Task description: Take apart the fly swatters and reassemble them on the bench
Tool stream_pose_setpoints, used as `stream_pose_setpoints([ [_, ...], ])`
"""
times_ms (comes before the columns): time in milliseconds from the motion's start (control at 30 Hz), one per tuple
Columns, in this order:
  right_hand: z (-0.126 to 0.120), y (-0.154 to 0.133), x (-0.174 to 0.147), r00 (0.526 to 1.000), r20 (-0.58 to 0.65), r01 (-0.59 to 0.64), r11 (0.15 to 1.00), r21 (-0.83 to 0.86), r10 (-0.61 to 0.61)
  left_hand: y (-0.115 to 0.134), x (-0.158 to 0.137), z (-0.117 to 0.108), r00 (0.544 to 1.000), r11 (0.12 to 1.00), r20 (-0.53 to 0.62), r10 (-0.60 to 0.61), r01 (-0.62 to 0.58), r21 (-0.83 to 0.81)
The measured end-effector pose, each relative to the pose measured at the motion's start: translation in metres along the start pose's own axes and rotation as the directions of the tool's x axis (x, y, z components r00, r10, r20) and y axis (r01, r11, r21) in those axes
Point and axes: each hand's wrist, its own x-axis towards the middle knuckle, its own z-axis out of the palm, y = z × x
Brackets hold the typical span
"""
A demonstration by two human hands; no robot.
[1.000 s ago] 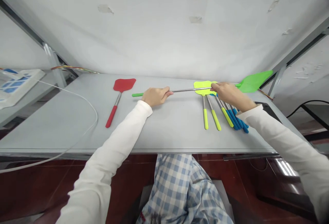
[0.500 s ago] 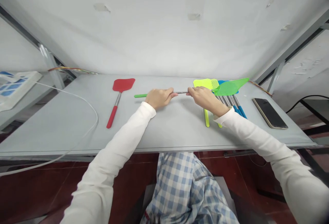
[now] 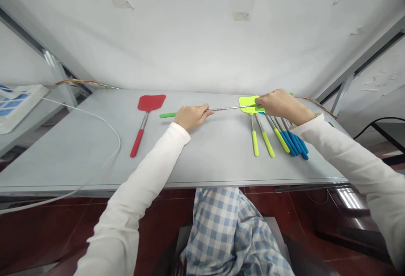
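Observation:
Above the table, a green fly swatter (image 3: 232,108) with a telescopic metal rod spans my two hands. My left hand (image 3: 191,117) is closed around it near the green handle, whose end sticks out to the left. At the other end, my right hand (image 3: 278,103) is closed where the rod meets the green head, hiding most of that head. Under and beside my right hand lie several yellow-green fly swatters (image 3: 255,143) and several with blue handles (image 3: 295,143). Left of my left hand, a red fly swatter (image 3: 152,103) lies flat on the table.
The grey table (image 3: 202,158) ends at a white wall (image 3: 190,35) with tape scraps. A white cable (image 3: 117,136) loops over its left side. Farther left is a white and blue object (image 3: 19,105). Metal frame posts (image 3: 58,73) stand at both ends.
My right hand has moved right along the swatter to its head, and more of the metal rod now shows between my hands. My right arm now covers the phone seen earlier.

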Motion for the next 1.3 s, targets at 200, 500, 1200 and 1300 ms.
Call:
stream_pose_setpoints([
  [200, -0.019, -0.054, 0.006, 0.988, -0.092, 0.121, 0.991, -0.059, -0.126, 0.029, -0.003, 0.000, 0.996, 0.998, 0.072, 0.057, -0.055, -0.034],
  [500, -0.027, -0.072, -0.001, 0.982, -0.143, 0.117, 0.991, -0.067, -0.125, 0.032, -0.006, -0.002, 0.992, 0.998, 0.109, 0.059, -0.055, -0.042],
  [1200, 0.065, -0.073, -0.047, 0.950, -0.192, -0.171, 0.922, 0.347, 0.248, 0.088, 0.012, -0.016, 0.804, 0.111, 0.581, -0.128, 0.593, -0.797],
  [1300, 0.077, -0.070, -0.050, 0.951, -0.148, -0.198, 0.902, 0.385, 0.271, 0.110, 0.020, 0.004, 0.831, 0.234, 0.491, -0.262, 0.548, -0.803],
])
